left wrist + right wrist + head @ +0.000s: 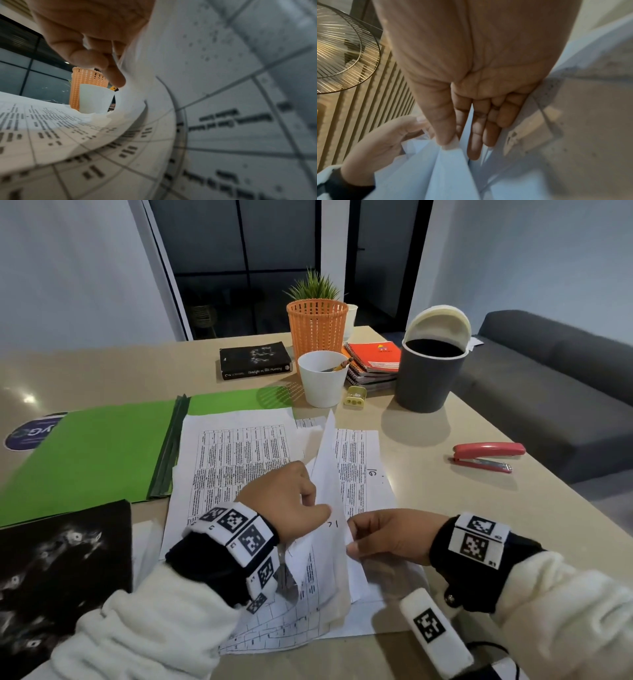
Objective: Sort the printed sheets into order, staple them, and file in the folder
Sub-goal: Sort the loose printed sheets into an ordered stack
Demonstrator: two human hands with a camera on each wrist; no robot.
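Observation:
Printed sheets (239, 453) with tables of text lie spread on the table before me, partly over the open green folder (96, 453). My left hand (291, 501) pinches a lifted, curling sheet (325, 474) between thumb and fingers; in the left wrist view that sheet (188, 121) bends up beside the left hand (96, 54). My right hand (383, 537) pinches a sheet's near edge (349, 537) with thumb and forefinger; in the right wrist view the right hand (453, 142) grips the paper edge (450, 162). A red stapler (486, 455) lies at the right, away from both hands.
Behind the sheets stand a white cup (322, 378) with pencils, an orange basket (317, 326), a black book (255, 360), stacked notebooks (373, 361), a yellow sharpener (355, 396) and a grey bin (428, 371). A black patterned item (61, 570) lies near left. A grey sofa (555, 371) stands beyond the right edge.

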